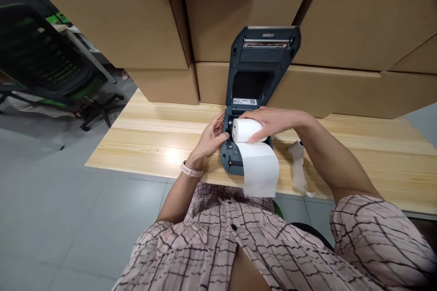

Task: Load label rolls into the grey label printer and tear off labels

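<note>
While the lid (pixel 278 61) stands raised at the far end of the printer (pixel 234 169), leaving its bay reachable from above, the right hand (pixel 275 120) grips the white roll (pixel 245 131) around its right part, thumb on the near side, probably to hold it level. The roll sits in or just over the bay; its exact seating is hidden. Its loose paper (pixel 261 170) runs past the tabletop's (pixel 146 129) near edge, likely for slack. The left hand (pixel 209 138) curves against the printer's left side, seemingly steadying it; whether it pinches anything cannot be told.
</note>
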`<control>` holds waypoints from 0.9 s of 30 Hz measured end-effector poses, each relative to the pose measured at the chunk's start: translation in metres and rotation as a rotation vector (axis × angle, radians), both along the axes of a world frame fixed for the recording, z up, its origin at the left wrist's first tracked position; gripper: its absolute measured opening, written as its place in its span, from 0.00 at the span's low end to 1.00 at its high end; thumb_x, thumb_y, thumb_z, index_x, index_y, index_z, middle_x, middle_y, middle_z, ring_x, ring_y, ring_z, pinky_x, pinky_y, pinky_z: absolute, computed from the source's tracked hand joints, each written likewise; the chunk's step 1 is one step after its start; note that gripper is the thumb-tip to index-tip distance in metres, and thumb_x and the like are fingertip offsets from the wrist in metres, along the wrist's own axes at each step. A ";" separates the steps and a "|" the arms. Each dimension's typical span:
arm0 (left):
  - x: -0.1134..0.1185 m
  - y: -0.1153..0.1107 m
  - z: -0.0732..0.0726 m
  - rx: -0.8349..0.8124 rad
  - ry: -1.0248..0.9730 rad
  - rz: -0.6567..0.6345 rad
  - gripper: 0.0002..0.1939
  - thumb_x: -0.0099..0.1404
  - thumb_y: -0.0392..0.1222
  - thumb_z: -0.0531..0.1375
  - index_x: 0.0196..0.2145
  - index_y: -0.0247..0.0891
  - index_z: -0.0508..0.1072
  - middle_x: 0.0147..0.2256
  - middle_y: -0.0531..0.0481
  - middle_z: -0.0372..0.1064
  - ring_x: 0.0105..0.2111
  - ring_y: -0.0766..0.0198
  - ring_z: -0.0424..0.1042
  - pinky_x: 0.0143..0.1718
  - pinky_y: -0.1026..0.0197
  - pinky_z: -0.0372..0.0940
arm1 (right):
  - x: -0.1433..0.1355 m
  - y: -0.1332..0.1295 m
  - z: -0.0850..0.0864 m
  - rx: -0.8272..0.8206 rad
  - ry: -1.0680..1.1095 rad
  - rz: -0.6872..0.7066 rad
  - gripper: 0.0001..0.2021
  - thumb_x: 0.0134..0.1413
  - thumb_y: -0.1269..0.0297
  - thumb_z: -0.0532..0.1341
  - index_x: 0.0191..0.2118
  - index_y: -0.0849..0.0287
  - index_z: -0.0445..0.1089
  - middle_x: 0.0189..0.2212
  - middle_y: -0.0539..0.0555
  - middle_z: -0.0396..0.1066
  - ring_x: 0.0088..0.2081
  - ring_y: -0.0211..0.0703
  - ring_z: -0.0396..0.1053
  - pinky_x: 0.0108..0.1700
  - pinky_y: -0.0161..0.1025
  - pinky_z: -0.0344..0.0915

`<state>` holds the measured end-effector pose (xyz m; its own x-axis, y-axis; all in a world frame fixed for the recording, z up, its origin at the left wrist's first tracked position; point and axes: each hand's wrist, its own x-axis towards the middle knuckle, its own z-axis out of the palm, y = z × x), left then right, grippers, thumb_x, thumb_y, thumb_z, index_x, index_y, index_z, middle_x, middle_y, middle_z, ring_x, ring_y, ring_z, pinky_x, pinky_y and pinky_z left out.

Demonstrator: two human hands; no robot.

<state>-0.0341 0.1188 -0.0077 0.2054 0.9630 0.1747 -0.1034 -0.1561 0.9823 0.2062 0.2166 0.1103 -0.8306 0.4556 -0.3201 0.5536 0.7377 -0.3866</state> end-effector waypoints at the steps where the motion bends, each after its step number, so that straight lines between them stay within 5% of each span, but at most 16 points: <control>1: 0.000 0.000 0.000 0.001 0.003 -0.001 0.50 0.64 0.46 0.69 0.78 0.39 0.53 0.76 0.34 0.56 0.76 0.40 0.58 0.77 0.36 0.52 | -0.001 -0.002 -0.004 0.025 -0.022 -0.026 0.47 0.49 0.26 0.65 0.66 0.55 0.71 0.57 0.65 0.79 0.55 0.69 0.75 0.55 0.56 0.68; 6: 0.001 -0.002 0.003 0.015 0.001 0.001 0.47 0.65 0.46 0.69 0.77 0.40 0.57 0.76 0.35 0.56 0.76 0.41 0.57 0.78 0.37 0.52 | -0.009 -0.016 -0.019 0.163 -0.016 -0.057 0.43 0.58 0.33 0.64 0.67 0.63 0.71 0.52 0.71 0.80 0.53 0.72 0.76 0.57 0.62 0.67; 13: 0.003 -0.005 0.003 0.035 -0.005 0.018 0.44 0.66 0.49 0.69 0.75 0.38 0.61 0.75 0.35 0.59 0.74 0.42 0.61 0.77 0.39 0.55 | 0.016 -0.088 -0.038 0.364 0.217 0.007 0.29 0.76 0.47 0.52 0.74 0.53 0.62 0.78 0.62 0.55 0.76 0.64 0.58 0.72 0.65 0.62; 19: 0.004 -0.007 0.005 0.023 0.025 0.038 0.40 0.67 0.47 0.67 0.73 0.40 0.63 0.73 0.37 0.62 0.72 0.44 0.65 0.75 0.42 0.59 | 0.015 -0.171 -0.064 0.511 0.281 -0.094 0.32 0.76 0.47 0.55 0.74 0.62 0.60 0.78 0.71 0.52 0.79 0.64 0.51 0.74 0.65 0.62; 27: 0.005 -0.010 0.009 0.014 0.051 0.055 0.39 0.69 0.48 0.67 0.73 0.39 0.64 0.73 0.36 0.63 0.71 0.44 0.66 0.75 0.40 0.60 | 0.001 -0.194 -0.083 0.583 0.345 -0.198 0.43 0.72 0.49 0.61 0.81 0.58 0.42 0.77 0.73 0.54 0.78 0.68 0.52 0.73 0.68 0.64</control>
<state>-0.0296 0.1086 0.0009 0.1609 0.9706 0.1791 -0.0446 -0.1741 0.9837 0.2067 0.0224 0.0274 -0.7246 0.6259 0.2885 0.6158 0.7759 -0.1369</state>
